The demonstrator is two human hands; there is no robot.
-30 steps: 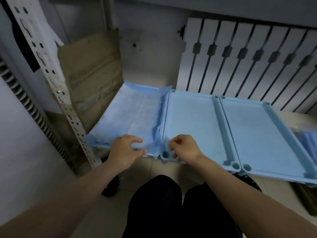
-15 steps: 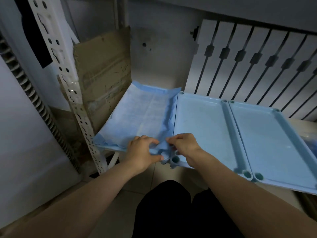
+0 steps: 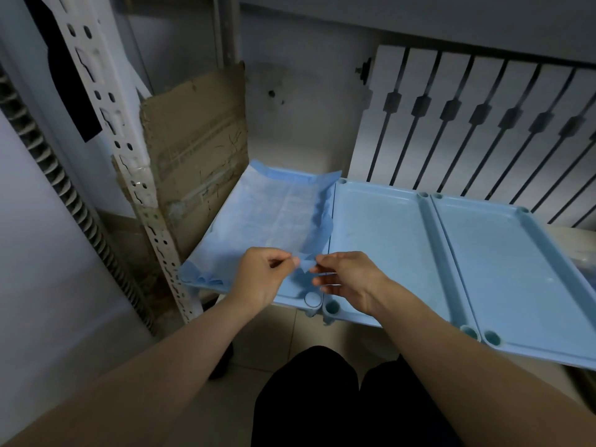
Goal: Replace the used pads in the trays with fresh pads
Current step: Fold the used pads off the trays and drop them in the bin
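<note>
Blue pad [image 3: 267,214] corner between left hand [image 3: 261,276] and right hand [image 3: 350,280] fingers [image 3: 325,260]

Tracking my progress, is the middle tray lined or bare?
Bare. The middle tray shows only smooth plastic; the pad lies in the left tray alone.

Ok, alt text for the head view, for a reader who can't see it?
The left hand and right hand pinch the near corner of a blue pad that lies in the left tray of three blue trays side by side. The middle tray and right tray hold no pad. Cardboard leans behind on the left.
</note>
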